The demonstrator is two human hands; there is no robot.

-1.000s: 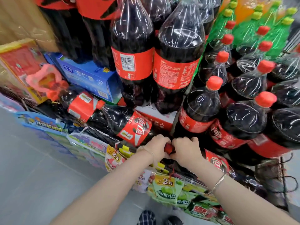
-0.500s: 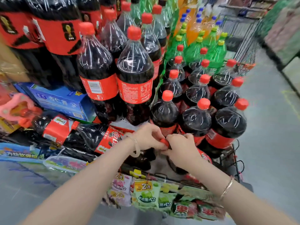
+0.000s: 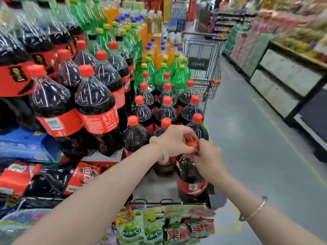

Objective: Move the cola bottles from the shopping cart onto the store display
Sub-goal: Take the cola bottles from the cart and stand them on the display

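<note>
Near: snack packets (image 3: 164, 227) hang at display's front edge. L hand (image 3: 174, 142) and R hand (image 3: 206, 160) both grip closed on red cap (image 3: 192, 143) of cola bottle (image 3: 190, 177), upright at front-right corner of display shelf (image 3: 155, 183). Behind: more cola rows. Far: wire cart (image 3: 203, 68).

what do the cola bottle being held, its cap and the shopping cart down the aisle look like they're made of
Cola bottle: looks like clear glossy plastic, with bright streak highlights over the dark drink and a red printed label.
Cap: seems opaque red plastic, mostly hidden by the hands; left hand, right hand.
Shopping cart: thin dark wire grid, probably metal; the finish is too blurred to tell.
</note>
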